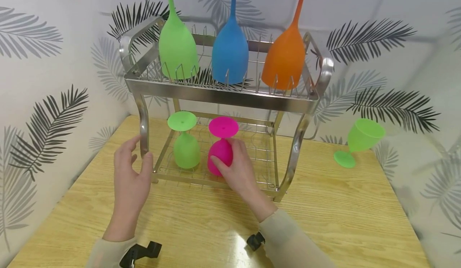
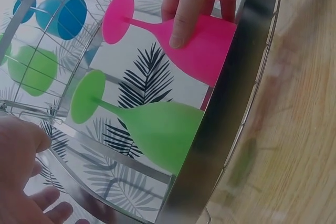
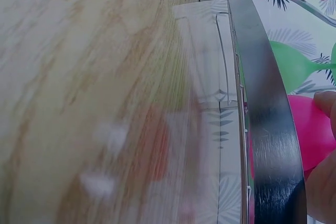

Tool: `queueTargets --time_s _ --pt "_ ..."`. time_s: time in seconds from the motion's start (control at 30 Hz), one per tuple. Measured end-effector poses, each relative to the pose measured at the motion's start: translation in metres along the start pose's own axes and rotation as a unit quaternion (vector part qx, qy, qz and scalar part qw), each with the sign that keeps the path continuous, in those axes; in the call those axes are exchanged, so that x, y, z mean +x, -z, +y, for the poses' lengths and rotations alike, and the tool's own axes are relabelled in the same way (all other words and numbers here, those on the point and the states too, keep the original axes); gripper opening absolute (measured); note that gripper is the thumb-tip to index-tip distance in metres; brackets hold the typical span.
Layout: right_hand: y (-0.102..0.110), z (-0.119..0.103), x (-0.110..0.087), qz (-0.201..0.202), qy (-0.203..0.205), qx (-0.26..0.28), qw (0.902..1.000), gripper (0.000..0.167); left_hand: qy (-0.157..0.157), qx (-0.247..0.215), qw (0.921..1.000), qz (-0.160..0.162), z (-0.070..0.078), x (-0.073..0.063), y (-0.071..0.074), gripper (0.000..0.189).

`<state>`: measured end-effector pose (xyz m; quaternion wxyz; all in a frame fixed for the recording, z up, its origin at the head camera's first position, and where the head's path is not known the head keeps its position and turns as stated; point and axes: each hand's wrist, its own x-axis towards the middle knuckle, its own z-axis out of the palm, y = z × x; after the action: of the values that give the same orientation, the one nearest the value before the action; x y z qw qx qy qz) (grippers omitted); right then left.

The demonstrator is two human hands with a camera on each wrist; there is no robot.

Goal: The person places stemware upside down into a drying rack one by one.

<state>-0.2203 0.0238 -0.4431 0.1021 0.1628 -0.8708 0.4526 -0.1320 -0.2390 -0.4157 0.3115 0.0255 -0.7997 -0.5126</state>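
Observation:
Upside down on the lower shelf of a metal rack stands a pink goblet (image 1: 220, 156). My right hand (image 1: 239, 166) grips its bowl between thumb and fingers; in the left wrist view the thumb lies along the pink bowl (image 2: 202, 51). Just left of it, a small green goblet (image 1: 186, 151) is also inverted on the shelf. My left hand (image 1: 131, 176) is beside the rack's left front leg, fingers loosely bent and holding nothing. In the right wrist view only part of the right hand (image 3: 323, 182) shows, at the edge of the pink bowl.
The two-tier rack (image 1: 223, 99) stands against a leaf-patterned wall. Its upper shelf carries inverted green (image 1: 178, 47), blue (image 1: 230, 51) and orange goblets (image 1: 286, 55). Another green goblet (image 1: 363, 138) stands upright on the wooden table (image 1: 331, 204), right of the rack.

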Motion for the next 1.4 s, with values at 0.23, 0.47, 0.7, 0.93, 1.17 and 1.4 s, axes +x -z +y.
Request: queueTargets --time_s 0.23,0.47,0.7,0.93,1.17,1.4 --pt "-0.003 0.0 -0.001 -0.001 -0.004 0.002 1.0 0.069 0.008 -0.009 0.9995 -0.031 -0.005 0.002 -0.001 0.061" --pt "-0.006 0.002 -0.002 -0.003 -0.011 0.001 0.9999 0.07 0.015 -0.022 0.9986 -0.046 -0.01 0.001 -0.002 0.063" --pt "-0.007 0.003 -0.002 -0.009 -0.01 -0.005 0.9999 0.07 0.027 -0.013 0.9977 -0.061 -0.01 0.0 -0.002 0.068" --pt "-0.009 0.004 0.0 -0.02 -0.013 -0.002 0.9997 0.07 0.037 -0.009 0.9969 -0.07 -0.011 0.0 -0.001 0.071" --pt "-0.009 0.004 0.004 -0.028 -0.017 -0.001 0.9995 0.071 0.036 -0.008 0.9965 -0.075 -0.011 0.001 -0.001 0.071" --pt "-0.009 0.004 0.004 -0.026 -0.018 0.005 0.9995 0.072 0.035 -0.01 0.9962 -0.079 -0.011 0.002 0.0 0.071"
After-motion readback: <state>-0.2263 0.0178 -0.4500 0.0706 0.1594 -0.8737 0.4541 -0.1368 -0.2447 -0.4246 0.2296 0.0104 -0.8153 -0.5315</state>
